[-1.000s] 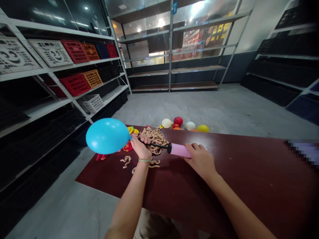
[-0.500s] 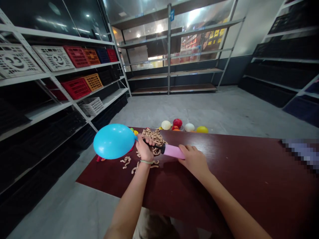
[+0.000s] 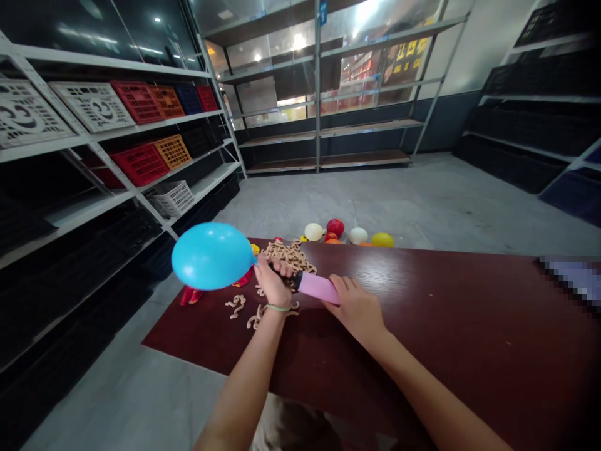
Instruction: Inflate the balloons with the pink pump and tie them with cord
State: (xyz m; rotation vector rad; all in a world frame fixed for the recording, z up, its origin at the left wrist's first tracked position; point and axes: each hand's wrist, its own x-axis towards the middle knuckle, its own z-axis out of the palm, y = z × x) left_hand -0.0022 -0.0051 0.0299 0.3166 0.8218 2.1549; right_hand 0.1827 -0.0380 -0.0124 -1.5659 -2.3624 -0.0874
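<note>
An inflated blue balloon (image 3: 212, 255) points leftward, its neck at the black nozzle end of a pink hand pump (image 3: 320, 288). My left hand (image 3: 273, 282) is closed around the balloon's neck and the pump's black front part. The pump's pink body is gripped near its right end by my right hand (image 3: 359, 308). Under and behind my left hand lies a pile of beige curled pieces (image 3: 288, 254), with a few loose ones (image 3: 236, 305) nearer the table's left part. Red pieces (image 3: 191, 295) lie below the balloon.
The dark red table (image 3: 422, 313) spans the front. Several balloons, among them a yellow one (image 3: 382, 240), show past its far edge. Shelves with crates (image 3: 141, 102) stand left, a metal rack (image 3: 318, 125) behind. A blurred pale object (image 3: 570, 275) lies at the right.
My right hand has moved left toward my left hand, and less of the black part shows between them. The balloon sits slightly higher and further left in view.
</note>
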